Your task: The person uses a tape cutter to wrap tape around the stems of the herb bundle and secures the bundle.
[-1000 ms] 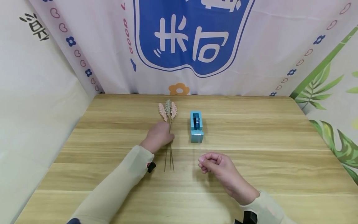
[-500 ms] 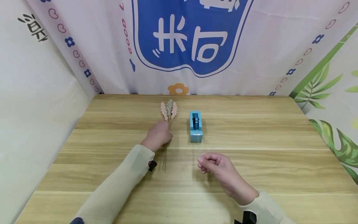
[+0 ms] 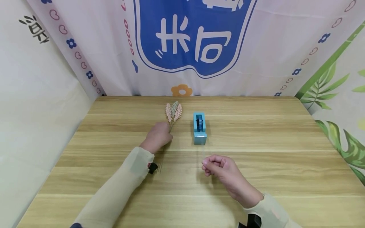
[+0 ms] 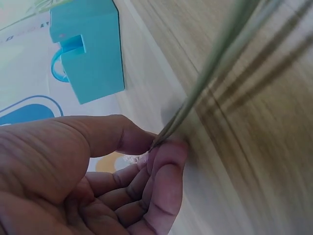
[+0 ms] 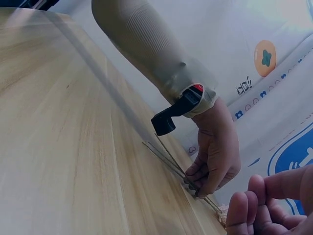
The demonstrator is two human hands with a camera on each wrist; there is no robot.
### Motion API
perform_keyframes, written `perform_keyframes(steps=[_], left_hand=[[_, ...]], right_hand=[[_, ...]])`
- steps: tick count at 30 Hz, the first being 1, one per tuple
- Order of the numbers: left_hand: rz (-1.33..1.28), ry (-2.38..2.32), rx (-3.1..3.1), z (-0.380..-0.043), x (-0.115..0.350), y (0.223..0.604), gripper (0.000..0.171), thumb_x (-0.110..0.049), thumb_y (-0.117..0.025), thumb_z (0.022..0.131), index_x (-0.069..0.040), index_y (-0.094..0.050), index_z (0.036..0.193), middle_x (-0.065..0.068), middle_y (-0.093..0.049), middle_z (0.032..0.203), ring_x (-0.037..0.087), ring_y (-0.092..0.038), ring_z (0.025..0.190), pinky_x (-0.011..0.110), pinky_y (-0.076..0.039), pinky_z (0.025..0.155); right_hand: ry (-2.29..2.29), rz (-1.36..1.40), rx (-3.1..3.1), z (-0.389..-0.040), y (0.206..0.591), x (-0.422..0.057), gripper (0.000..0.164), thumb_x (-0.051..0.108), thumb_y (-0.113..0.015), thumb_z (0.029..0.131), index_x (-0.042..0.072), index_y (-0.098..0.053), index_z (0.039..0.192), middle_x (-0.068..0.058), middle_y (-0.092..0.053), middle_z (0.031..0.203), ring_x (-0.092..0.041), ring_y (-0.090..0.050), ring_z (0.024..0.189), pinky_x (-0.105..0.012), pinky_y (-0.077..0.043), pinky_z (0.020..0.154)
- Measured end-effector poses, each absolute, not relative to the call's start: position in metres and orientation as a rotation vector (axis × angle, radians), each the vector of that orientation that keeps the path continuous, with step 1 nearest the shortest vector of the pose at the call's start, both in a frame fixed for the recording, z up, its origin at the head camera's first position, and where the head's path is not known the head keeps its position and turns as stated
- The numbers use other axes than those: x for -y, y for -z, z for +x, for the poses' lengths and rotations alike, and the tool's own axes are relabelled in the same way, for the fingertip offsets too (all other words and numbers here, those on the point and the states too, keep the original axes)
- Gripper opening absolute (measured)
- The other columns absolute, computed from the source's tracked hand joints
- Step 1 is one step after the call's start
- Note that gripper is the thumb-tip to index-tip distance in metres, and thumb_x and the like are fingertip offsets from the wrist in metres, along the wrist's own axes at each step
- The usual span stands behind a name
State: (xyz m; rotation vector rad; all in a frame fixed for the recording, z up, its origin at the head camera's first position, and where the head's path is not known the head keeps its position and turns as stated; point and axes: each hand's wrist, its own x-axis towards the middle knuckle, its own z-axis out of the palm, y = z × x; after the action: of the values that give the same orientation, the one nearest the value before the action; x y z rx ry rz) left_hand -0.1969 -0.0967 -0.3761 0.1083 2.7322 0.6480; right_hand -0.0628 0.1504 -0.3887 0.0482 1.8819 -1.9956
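Note:
My left hand (image 3: 157,137) pinches the thin stems of three artificial flower sprigs (image 3: 174,111), two pink heads and one grey-green between them. In the left wrist view the stems (image 4: 195,95) run between thumb and forefinger, gathered at the fingertips and spreading beyond. A light-blue tape dispenser (image 3: 200,128) stands to the right of the sprigs, its front facing me. From its front edge a faint clear strip of tape (image 3: 203,150) runs down to my right hand (image 3: 225,174), whose thumb and forefinger pinch its end. The other right fingers are curled.
Both hands work over a wood-grain table (image 3: 271,133). A printed white curtain (image 3: 114,63) hangs along its back edge, with a white wall at the left. Each forearm wears a black wrist camera (image 3: 152,167).
My left hand has shifted slightly left and tilted the sprigs, so the stem ends swing left while the heads lean right. My right hand and the dispenser stay nearly still.

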Motion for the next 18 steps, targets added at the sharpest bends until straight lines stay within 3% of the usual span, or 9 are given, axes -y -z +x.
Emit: perform_keyframes(steps=[9, 14, 18], left_hand=[[0.025, -0.730, -2.721, -0.194, 0.107, 0.373, 0.036, -0.005, -0.060, 0.094, -0.015, -0.041, 0.066, -0.003, -0.036, 0.060, 0.013, -0.041, 0.052, 0.025, -0.037, 0.047], [0.015, -0.781, -2.718, -0.188, 0.118, 0.370, 0.044, -0.009, -0.053, 0.102, -0.017, -0.036, 0.062, -0.005, -0.029, 0.056, 0.011, -0.031, 0.049, 0.025, -0.031, 0.046], [0.101, -0.813, -2.803, -0.181, 0.126, 0.365, 0.038, -0.013, -0.047, 0.107, -0.013, -0.041, 0.070, 0.000, -0.033, 0.060, 0.013, -0.030, 0.052, 0.027, -0.030, 0.049]], right_hand=[[1.995, 0.055, -1.887, -0.063, 0.389, -0.150, 0.022, 0.011, -0.065, 0.102, -0.010, -0.066, 0.111, 0.007, -0.074, 0.087, -0.007, -0.068, 0.082, -0.021, -0.058, 0.080], [1.991, 0.052, -1.891, -0.063, 0.390, -0.150, 0.023, 0.011, -0.065, 0.103, -0.011, -0.066, 0.111, 0.007, -0.074, 0.087, -0.007, -0.068, 0.082, -0.021, -0.058, 0.080], [1.991, 0.051, -1.891, -0.062, 0.390, -0.151, 0.023, 0.011, -0.065, 0.103, -0.010, -0.066, 0.111, 0.008, -0.074, 0.087, -0.007, -0.068, 0.082, -0.021, -0.058, 0.080]])
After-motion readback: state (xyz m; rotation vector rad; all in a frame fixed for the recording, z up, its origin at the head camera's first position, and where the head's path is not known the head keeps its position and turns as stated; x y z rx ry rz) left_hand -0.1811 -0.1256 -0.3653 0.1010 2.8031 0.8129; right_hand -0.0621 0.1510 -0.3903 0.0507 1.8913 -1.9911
